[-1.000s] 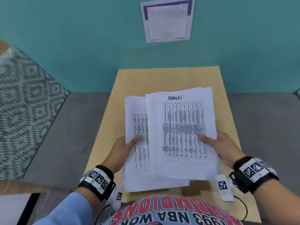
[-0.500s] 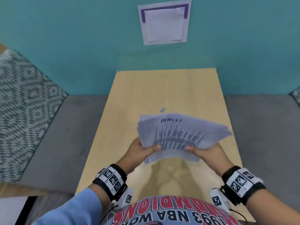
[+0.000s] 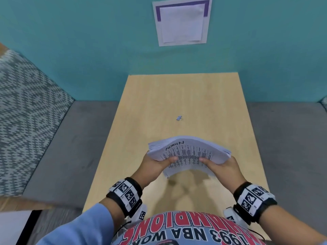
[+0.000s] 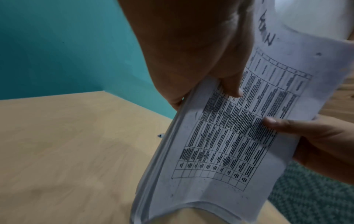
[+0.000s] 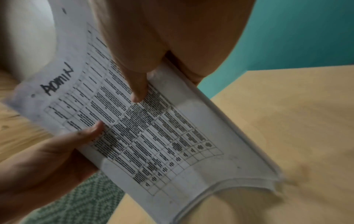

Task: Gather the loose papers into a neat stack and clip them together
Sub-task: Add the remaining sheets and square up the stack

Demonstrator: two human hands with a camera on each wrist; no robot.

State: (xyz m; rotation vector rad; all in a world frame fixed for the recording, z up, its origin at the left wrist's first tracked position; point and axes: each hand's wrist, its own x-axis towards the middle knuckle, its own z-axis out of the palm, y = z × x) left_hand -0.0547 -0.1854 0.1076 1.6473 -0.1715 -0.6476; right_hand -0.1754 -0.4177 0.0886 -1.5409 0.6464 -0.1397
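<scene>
The stack of papers [image 3: 187, 154], printed with a table and the handwritten word ADMIN on top, stands tilted on its lower edge over the wooden table [image 3: 182, 96]. My left hand [image 3: 155, 165] grips its left side, thumb on the front sheet. My right hand [image 3: 221, 167] grips the right side the same way. In the left wrist view the papers [image 4: 226, 136] bow between both hands; the right wrist view shows the papers [image 5: 153, 128] likewise. A small binder clip [image 3: 179, 118] lies on the table beyond the stack.
A teal wall [image 3: 88, 50] with a taped paper sheet [image 3: 182, 22] rises behind the table. Grey floor [image 3: 70, 147] flanks the table; a patterned rug [image 3: 23, 112] lies to the left.
The spread sheets were lifted off the table, gathered and tipped upright between both hands. The clip, hidden under them before, is now in view.
</scene>
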